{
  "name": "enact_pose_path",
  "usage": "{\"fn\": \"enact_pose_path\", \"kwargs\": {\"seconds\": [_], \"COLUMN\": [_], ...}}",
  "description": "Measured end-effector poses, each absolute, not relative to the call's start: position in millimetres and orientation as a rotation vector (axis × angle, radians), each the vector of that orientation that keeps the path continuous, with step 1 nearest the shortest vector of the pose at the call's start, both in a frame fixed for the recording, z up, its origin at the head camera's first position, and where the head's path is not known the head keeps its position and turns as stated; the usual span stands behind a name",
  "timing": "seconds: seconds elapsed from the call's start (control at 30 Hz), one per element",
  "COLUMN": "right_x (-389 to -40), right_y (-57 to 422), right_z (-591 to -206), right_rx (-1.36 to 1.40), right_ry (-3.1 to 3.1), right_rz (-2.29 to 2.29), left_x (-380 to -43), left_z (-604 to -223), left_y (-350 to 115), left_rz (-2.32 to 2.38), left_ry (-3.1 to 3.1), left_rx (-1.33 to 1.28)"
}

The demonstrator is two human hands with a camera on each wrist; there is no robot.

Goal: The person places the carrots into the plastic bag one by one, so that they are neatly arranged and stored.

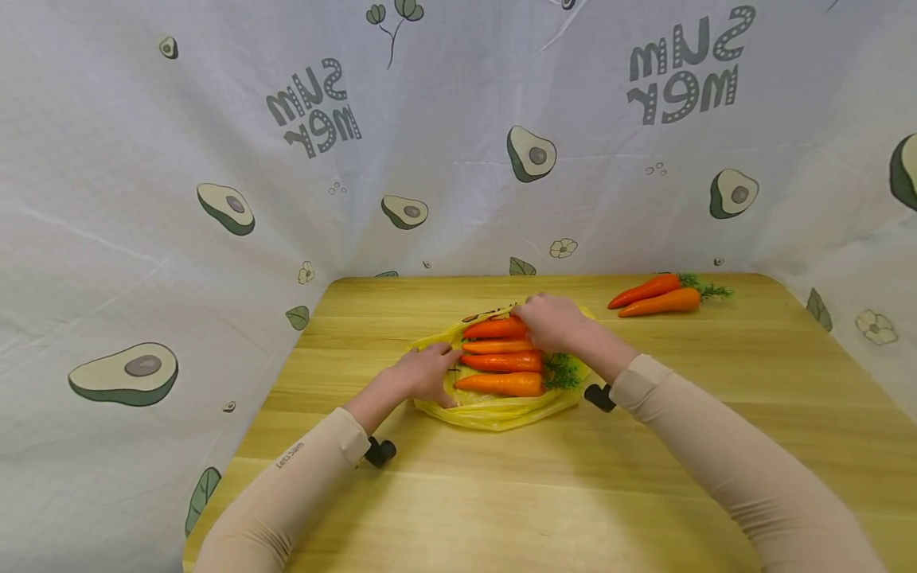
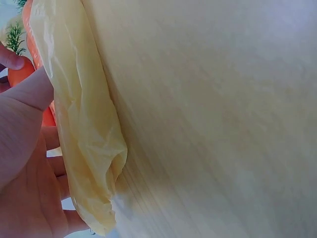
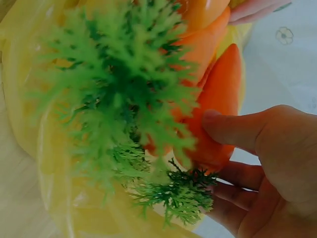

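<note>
A yellow plastic bag (image 1: pixel 494 419) lies spread on the table, with several orange-red carrots (image 1: pixel 505 363) side by side on it, tips to the left and feathery green tops (image 1: pixel 563 372) to the right. My right hand (image 1: pixel 552 322) grips the farthest carrot (image 3: pixel 224 96) near its top end, thumb on one side and fingers behind it. At the bag's left side, my left hand (image 1: pixel 427 376) has its fingers spread close to the carrot tips. The left wrist view has its fingertips hidden behind the bag's yellow edge (image 2: pixel 84 124).
Two more carrots (image 1: pixel 662 302) with green tops lie at the back right of the wooden table (image 1: pixel 487 509). A white curtain (image 1: pixel 458 95) printed with avocados hangs behind and beside the table. Each wrist carries a small black camera mount (image 1: pixel 598 397).
</note>
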State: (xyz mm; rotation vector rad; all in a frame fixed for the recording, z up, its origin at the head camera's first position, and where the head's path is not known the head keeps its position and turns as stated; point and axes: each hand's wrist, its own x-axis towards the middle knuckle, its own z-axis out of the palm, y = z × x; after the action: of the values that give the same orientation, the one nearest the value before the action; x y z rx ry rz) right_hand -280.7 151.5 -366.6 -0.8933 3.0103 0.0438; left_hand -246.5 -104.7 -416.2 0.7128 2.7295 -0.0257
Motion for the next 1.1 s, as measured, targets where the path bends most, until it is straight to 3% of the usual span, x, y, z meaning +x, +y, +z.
{"fn": "enact_pose_path", "kwargs": {"seconds": [1.1], "right_x": [-292.9], "right_y": [154.6], "right_z": [-375.8], "right_rx": [-0.906], "right_ry": [3.038], "right_rz": [-0.088], "left_x": [-245.2], "left_z": [-416.8], "left_y": [-105.1], "left_rz": [-0.007], "left_ry": [2.738], "left_rx": [0.738]}}
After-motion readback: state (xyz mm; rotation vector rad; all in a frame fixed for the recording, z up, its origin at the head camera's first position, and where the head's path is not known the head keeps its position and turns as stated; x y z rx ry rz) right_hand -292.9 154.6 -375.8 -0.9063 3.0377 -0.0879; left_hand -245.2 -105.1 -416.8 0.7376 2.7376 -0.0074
